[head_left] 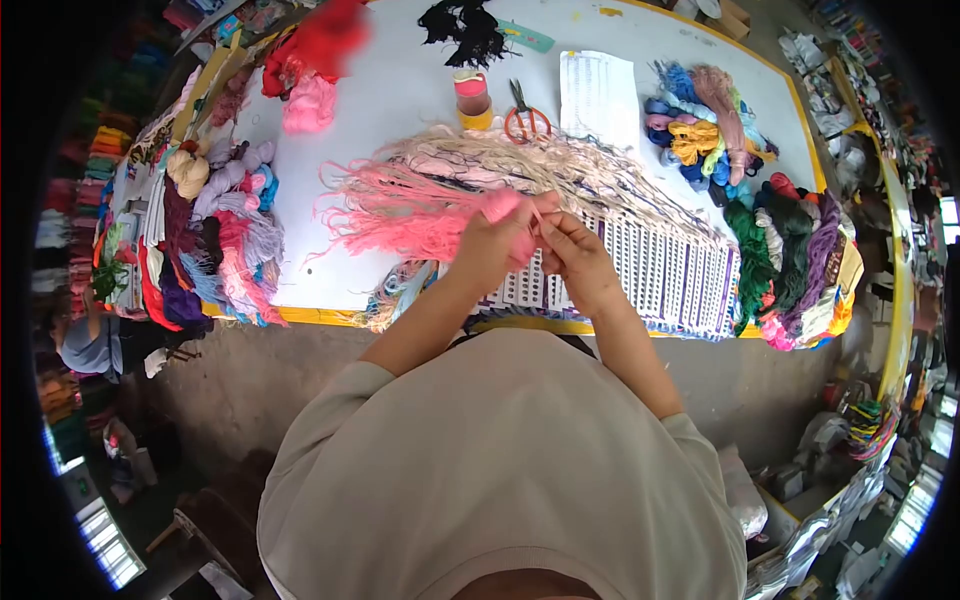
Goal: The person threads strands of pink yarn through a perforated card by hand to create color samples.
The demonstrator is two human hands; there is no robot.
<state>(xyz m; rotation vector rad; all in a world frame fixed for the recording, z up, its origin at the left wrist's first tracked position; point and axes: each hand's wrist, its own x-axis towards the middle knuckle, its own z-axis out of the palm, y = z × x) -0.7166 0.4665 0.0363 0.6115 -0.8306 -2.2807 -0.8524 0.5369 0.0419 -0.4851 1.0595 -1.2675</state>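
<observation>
My left hand (490, 245) is closed around a bundle of pink yarn (400, 220), whose loose strands fan out to the left over the table. Close beside it, the fingers of my right hand (580, 262) are pinched together at a thin pink strand near the bundle's end. Beige and dark yarn strands (600, 170) lie behind both hands. Under and to the right of my hands are white cards with rows of dark holes (660, 275). Red-handled scissors (526, 124) rest beyond the yarn, beside a pink and brown cone (472, 97).
On the white table (390, 60), multicoloured skeins (235, 210) are piled at the left and more skeins (705, 120) at the right. A printed paper (598, 95), black yarn (465, 32) and red yarn (325, 45) lie at the back. Dark green skeins (790, 240) hang over the right edge.
</observation>
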